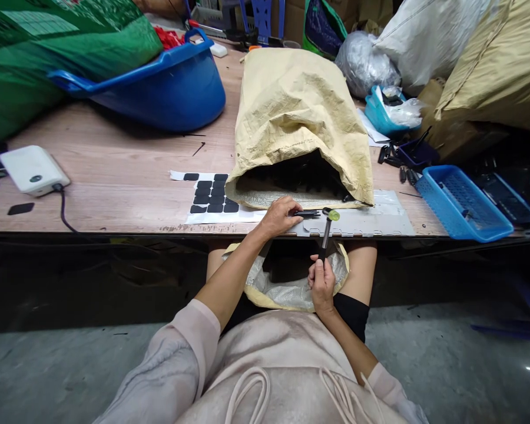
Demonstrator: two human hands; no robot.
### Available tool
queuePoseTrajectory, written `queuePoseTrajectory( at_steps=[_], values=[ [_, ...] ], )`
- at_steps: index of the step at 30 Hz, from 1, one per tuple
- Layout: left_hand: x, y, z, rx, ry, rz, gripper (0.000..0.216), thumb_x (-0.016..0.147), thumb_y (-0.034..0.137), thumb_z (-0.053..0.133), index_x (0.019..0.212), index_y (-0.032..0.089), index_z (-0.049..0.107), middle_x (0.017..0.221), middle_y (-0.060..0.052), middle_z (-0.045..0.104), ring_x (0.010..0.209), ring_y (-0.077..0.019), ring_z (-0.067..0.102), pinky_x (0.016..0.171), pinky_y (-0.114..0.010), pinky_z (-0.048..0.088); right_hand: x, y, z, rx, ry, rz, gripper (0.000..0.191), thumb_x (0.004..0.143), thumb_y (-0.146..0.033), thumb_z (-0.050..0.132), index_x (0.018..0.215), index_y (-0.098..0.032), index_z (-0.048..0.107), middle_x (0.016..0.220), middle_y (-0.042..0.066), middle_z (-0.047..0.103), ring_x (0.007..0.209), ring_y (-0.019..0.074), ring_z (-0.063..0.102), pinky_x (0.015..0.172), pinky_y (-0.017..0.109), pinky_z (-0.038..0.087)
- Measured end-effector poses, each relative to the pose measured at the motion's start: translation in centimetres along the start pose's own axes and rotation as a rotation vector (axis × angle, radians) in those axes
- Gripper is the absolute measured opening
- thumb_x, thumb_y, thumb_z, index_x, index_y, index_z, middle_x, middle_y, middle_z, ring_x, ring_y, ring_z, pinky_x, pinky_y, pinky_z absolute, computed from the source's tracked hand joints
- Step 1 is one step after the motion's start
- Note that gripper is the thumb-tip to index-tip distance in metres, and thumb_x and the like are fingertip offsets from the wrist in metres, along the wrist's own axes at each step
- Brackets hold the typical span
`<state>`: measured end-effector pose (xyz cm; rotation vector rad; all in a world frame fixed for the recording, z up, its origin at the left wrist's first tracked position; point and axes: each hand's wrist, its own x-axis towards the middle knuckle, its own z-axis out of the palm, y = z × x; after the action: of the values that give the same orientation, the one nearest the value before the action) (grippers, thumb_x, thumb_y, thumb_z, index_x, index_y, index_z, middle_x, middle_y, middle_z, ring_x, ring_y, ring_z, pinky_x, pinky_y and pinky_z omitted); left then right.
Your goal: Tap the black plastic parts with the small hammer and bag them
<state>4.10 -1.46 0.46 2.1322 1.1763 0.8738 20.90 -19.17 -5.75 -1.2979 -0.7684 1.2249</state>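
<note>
My left hand (279,217) rests at the table's front edge, fingers closed on a small black part (307,214) held flat on the wood. My right hand (321,282) is below the edge, wrapped round the dark handle of a small hammer (327,232) whose green-tipped head (333,215) sits just right of the black part. In front of both hands lies a tan woven sack (298,118), its mouth open toward me with dark pieces inside. A second open sack (287,288) sits on my lap.
A white sheet with several black pads (212,197) lies left of my hand. A blue basin (172,88) and green bag stand back left, a white device (33,169) with cord at far left. Blue baskets (461,203) and full bags crowd the right.
</note>
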Motion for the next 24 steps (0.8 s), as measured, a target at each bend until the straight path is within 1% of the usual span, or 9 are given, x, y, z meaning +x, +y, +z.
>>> queuePoseTrajectory(
  at_steps=[3,8,12,18,21,24],
  values=[
    [-0.1,0.2,0.0,0.006,0.017,-0.001,0.013,0.08,0.022,0.071,0.094,0.021,0.07,0.087,-0.003,0.064,0.087,-0.0221,0.059,0.086,-0.037,0.048,0.4,-0.2,0.1,0.069,0.047,-0.012,0.045,0.095,-0.067,0.059,0.103,-0.022,0.063,0.063,-0.008,0.046,0.041,0.0069,0.036,0.035,0.02,0.031],
    [-0.3,0.4,-0.1,0.004,0.022,-0.005,0.017,0.078,0.018,0.069,0.094,0.021,0.067,0.088,-0.002,0.062,0.088,-0.0219,0.058,0.086,-0.037,0.048,1.0,0.0,-0.3,0.192,-0.008,0.06,0.044,0.095,-0.065,0.06,0.104,-0.022,0.063,0.062,-0.008,0.048,0.04,0.0077,0.04,0.035,0.02,0.034],
    [-0.4,0.4,-0.2,0.0,0.017,-0.006,0.016,0.078,0.019,0.069,0.094,0.021,0.067,0.089,-0.002,0.062,0.087,-0.0218,0.058,0.084,-0.036,0.047,1.5,0.7,-0.7,0.225,-0.048,0.056,0.048,0.092,-0.068,0.063,0.103,-0.021,0.064,0.061,-0.008,0.05,0.04,0.0079,0.042,0.036,0.02,0.035],
    [-0.4,0.3,-0.3,-0.002,0.003,-0.007,0.016,0.079,0.021,0.072,0.095,0.021,0.068,0.09,-0.003,0.064,0.089,-0.0223,0.058,0.085,-0.036,0.047,1.9,1.2,-0.7,0.244,-0.062,0.052,0.049,0.091,-0.069,0.064,0.102,-0.021,0.063,0.062,-0.007,0.05,0.041,0.008,0.042,0.037,0.02,0.035],
    [-0.6,0.6,-0.6,0.021,-0.036,0.036,0.015,0.08,0.024,0.074,0.095,0.021,0.07,0.09,-0.003,0.065,0.091,-0.0229,0.059,0.089,-0.038,0.045,2.0,1.3,-0.6,0.258,-0.078,0.062,0.05,0.091,-0.069,0.064,0.101,-0.021,0.063,0.062,-0.007,0.05,0.041,0.0076,0.041,0.037,0.02,0.033],
    [-1.6,1.1,-1.1,0.078,-0.083,0.122,0.014,0.082,0.028,0.077,0.093,0.022,0.072,0.097,-0.004,0.069,0.098,-0.0243,0.059,0.097,-0.041,0.042,2.1,1.4,-0.6,0.27,-0.082,0.064,0.052,0.089,-0.071,0.064,0.101,-0.02,0.063,0.061,-0.007,0.05,0.04,0.0073,0.041,0.037,0.02,0.033]
  ],
)
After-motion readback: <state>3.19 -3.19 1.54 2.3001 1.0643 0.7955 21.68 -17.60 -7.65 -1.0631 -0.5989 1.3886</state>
